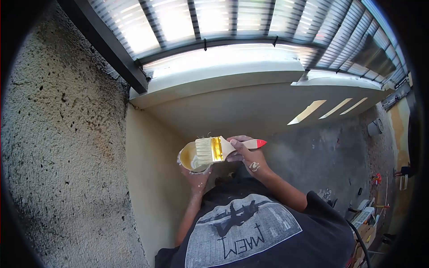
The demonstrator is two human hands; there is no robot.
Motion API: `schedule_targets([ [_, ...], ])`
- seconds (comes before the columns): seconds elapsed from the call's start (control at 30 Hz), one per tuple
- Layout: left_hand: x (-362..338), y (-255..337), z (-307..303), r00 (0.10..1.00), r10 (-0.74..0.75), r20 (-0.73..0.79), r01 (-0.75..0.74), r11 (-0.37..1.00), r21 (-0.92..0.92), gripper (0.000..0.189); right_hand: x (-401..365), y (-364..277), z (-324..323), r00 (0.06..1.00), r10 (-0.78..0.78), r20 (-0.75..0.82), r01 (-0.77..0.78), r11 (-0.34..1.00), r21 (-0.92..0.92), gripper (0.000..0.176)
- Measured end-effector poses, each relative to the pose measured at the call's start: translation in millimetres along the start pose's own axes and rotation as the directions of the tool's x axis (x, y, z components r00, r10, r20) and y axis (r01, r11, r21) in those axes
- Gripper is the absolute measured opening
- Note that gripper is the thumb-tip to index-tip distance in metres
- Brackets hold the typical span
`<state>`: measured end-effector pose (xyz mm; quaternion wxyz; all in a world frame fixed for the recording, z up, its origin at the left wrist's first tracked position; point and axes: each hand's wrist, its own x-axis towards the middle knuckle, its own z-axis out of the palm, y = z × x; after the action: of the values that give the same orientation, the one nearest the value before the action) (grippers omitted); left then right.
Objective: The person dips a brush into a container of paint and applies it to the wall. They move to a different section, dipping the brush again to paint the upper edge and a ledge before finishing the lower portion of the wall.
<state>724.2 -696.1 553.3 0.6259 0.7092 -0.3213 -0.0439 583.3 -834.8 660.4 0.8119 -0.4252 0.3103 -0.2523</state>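
A wide paintbrush (pixel 213 149) with pale bristles, a brass band and a cream handle tipped red lies across the rim of a small paint pot (pixel 187 156). My right hand (pixel 246 160), spotted with paint, grips the brush handle. My left hand (pixel 196 177) holds the pot from below, at chest height. The bristles rest over the pot's mouth, wet with cream paint.
A rough, pitted grey wall (pixel 62 152) fills the left. A smooth cream-painted wall (pixel 156 178) meets it at a corner. Slatted roofing (pixel 232 20) lets light in. Grey concrete floor (pixel 321 156) shows on the right, with a bucket (pixel 376 127) and tools and boxes (pixel 366 219).
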Motion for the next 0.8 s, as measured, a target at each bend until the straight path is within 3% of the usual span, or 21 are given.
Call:
schedule_targets([
  [0.1,2.6,8.6,2.1,0.999,-0.032,-0.044,0.032,0.999,0.005,0.096,10.3,4.1,-8.2,0.996,-0.070,-0.062,0.076,0.992,0.100,0.031],
  [0.17,1.3,-2.0,1.1,0.999,-0.011,-0.048,0.013,1.000,0.023,0.097,23.6,6.0,-14.6,0.964,-0.205,-0.172,0.244,0.936,0.252,0.032],
  [0.2,-0.2,-5.6,-0.2,0.998,0.002,-0.057,0.001,0.999,0.040,0.097,33.7,8.4,-16.4,0.963,-0.210,-0.171,0.249,0.934,0.257,0.032],
  [0.27,-1.0,-0.6,0.2,0.999,-0.003,-0.050,0.005,0.999,0.042,0.097,62.4,16.8,-21.0,0.765,-0.535,-0.358,0.542,0.836,-0.091,0.028],
  [0.3,-1.4,1.3,-0.5,0.999,-0.016,-0.041,0.018,0.999,0.045,0.096,80.9,27.8,-26.7,0.629,-0.704,-0.330,0.635,0.710,-0.304,0.020],
  [0.33,-1.6,-0.6,-2.1,0.999,-0.006,-0.037,0.007,0.999,0.050,0.096,95.4,31.2,-27.1,0.624,-0.705,-0.335,0.641,0.708,-0.296,0.020],
  [0.4,-0.8,-6.0,-3.0,0.999,0.009,0.032,-0.011,0.999,0.043,0.103,119.2,33.3,-23.9,0.364,-0.928,-0.080,0.739,0.340,-0.581,0.013],
  [0.47,0.9,-1.1,-2.8,0.998,0.002,0.068,-0.003,1.000,0.021,0.104,130.9,29.2,-22.8,0.365,-0.930,-0.048,0.767,0.330,-0.551,0.013],
  [0.53,0.6,-2.5,-2.5,0.995,-0.018,0.102,0.018,1.000,0.005,0.106,143.3,18.9,-26.9,0.112,-0.969,0.220,0.817,-0.036,-0.575,0.013],
  [0.57,-0.2,-8.5,-1.8,0.992,-0.054,0.112,0.053,0.999,0.010,0.106,145.1,13.8,-32.6,0.114,-0.971,0.211,0.817,-0.029,-0.575,0.013],
  [0.63,-1.1,-14.6,-2.0,0.988,-0.097,0.118,0.095,0.995,0.023,0.107,140.9,2.4,-57.0,0.201,-0.979,-0.026,0.757,0.172,-0.630,0.012],
  [0.67,-0.3,-15.5,-1.3,0.989,-0.090,0.120,0.087,0.996,0.025,0.106,136.2,-5.1,-72.1,0.186,-0.978,-0.089,0.722,0.198,-0.663,0.012],
  [0.7,0.6,-16.1,-0.1,0.989,-0.081,0.122,0.079,0.997,0.025,0.106,130.9,-13.7,-89.8,0.167,-0.975,-0.149,0.686,0.224,-0.693,0.012],
  [0.8,4.1,-13.0,2.2,0.985,-0.113,0.133,0.113,0.994,0.012,0.105,118.9,-36.8,-142.9,-0.009,-0.950,-0.312,0.513,0.263,-0.817,0.011],
])
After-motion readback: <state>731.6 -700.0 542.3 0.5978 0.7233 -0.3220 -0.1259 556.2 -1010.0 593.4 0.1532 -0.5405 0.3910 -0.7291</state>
